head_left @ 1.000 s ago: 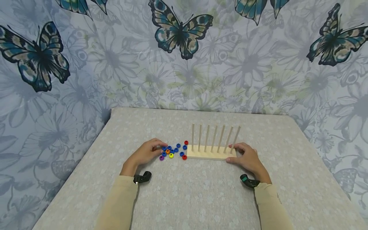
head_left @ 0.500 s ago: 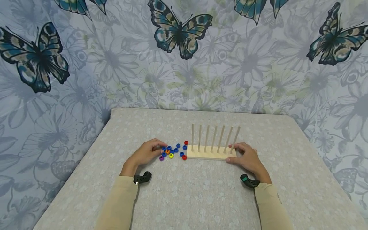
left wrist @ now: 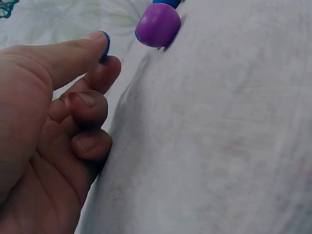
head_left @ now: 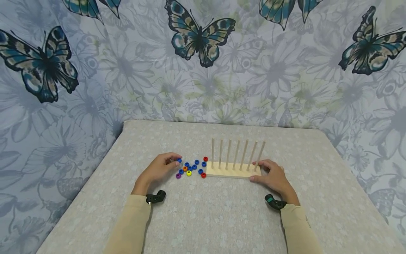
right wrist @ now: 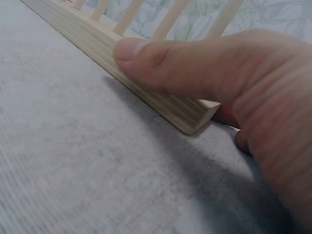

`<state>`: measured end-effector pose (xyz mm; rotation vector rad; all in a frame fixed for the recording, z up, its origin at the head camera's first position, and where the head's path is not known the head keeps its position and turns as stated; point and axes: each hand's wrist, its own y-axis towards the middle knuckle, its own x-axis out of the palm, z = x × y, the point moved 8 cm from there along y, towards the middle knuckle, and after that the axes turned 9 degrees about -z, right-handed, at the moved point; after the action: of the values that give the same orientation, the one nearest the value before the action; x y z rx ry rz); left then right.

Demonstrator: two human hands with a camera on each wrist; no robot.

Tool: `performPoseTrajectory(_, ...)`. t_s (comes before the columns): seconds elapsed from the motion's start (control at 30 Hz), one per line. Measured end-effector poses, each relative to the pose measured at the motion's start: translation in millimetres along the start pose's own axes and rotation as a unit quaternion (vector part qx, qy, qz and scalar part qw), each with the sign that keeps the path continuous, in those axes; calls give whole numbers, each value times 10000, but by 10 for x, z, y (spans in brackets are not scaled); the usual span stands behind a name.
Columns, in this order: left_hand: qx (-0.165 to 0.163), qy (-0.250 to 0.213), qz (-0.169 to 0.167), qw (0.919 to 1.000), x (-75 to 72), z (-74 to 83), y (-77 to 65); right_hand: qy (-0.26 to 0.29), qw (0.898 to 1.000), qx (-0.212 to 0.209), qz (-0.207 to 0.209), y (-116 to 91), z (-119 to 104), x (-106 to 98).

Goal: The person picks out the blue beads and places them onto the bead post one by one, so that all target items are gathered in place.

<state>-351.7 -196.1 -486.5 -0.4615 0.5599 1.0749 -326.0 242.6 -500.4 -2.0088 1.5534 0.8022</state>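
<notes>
My left hand pinches a blue bead between thumb and forefinger, just left of a loose group of beads. In the left wrist view only a sliver of that blue bead shows past the thumb tip. A purple bead lies on the cloth beyond the fingers. My right hand grips the right end of a pale wooden peg board, thumb along its front edge and fingers behind. Several upright wooden pegs stand in a row on the board, all bare. In the right wrist view the thumb presses the board's front edge.
Several blue beads lie left of the board, with an orange bead and a yellow bead among them. Two red beads sit close to the board's left end. A patterned cloth covers the table; a butterfly-print wall hanging stands behind.
The left thumb and forefinger have lifted a blue bead up and slightly away from the group. The right hand and the peg board have stayed in place; the head view tilts slightly.
</notes>
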Motion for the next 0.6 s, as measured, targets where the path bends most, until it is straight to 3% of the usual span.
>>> performPoseTrajectory(0.23,86,-30,151,9998,-65,100,-6,3,10000,-39,15,-13,-22,-2)
performPoseTrajectory(0.6,401,71,732,9965,-220,589,-36,-4,10000,-27,52,-17,-8,-9)
